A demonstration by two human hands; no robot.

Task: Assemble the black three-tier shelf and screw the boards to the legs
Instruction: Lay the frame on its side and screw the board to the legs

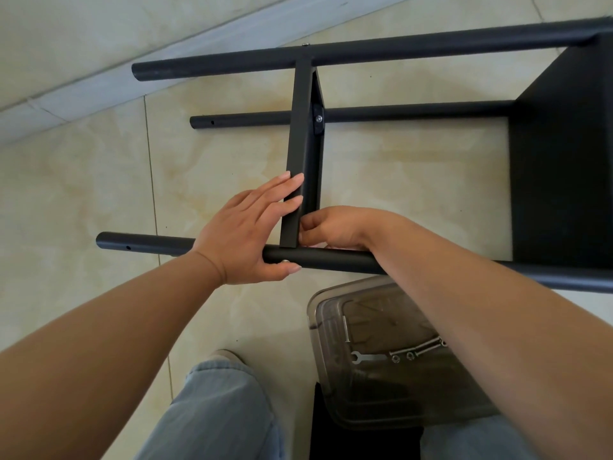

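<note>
**A:** Where does the shelf lie?

**B:** On its side on the tiled floor. The legs run left to right across the frame; the middle board stands edge-on, its long axis running from the far leg at the top down to the near leg at mid-frame. Another board fills the right edge.

**A:** And the hands?

**B:** Both at the joint of the middle board and the near leg. The left hand is open, fingers straight along the board's left face, thumb under the leg beside a screw head. The right hand is curled in behind the board's lower right corner; what it pinches, if anything, I cannot tell.

**A:** So the next move?

**B:** Probably fastening that corner, and the right hand is nearer its inner side.

**A:** Anything in the way?

**B:** A clear plastic box at lower centre, just under the right forearm, holds a small wrench, bolts and nuts. It sits close but does not block the joint.
</note>
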